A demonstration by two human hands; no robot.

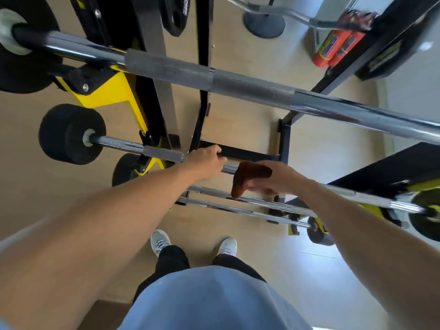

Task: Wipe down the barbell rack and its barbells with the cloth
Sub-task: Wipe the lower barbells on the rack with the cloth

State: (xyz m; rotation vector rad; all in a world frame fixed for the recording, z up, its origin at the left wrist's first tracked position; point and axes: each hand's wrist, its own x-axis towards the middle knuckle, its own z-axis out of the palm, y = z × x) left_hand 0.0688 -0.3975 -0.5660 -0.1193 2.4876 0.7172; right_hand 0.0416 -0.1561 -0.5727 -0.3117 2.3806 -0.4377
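Observation:
I look straight down a black and yellow barbell rack (284, 139) with several chrome barbells stacked on it. The top barbell (238, 85) crosses the view close to the camera. My left hand (207, 163) grips the shaft of the second barbell (133, 147), which carries a black weight at its left end. My right hand (273, 178) presses a dark brown cloth (247, 176) around the same shaft, just right of my left hand. Two lower barbells (226, 207) lie beneath my hands.
Black weight plates (23, 67) sit at the left end of the top bar. A curl bar on a stand (264, 22) and red cylinders (333, 50) are at the far right. A black bench (392, 167) stands to the right. My feet (194, 245) are on wood flooring.

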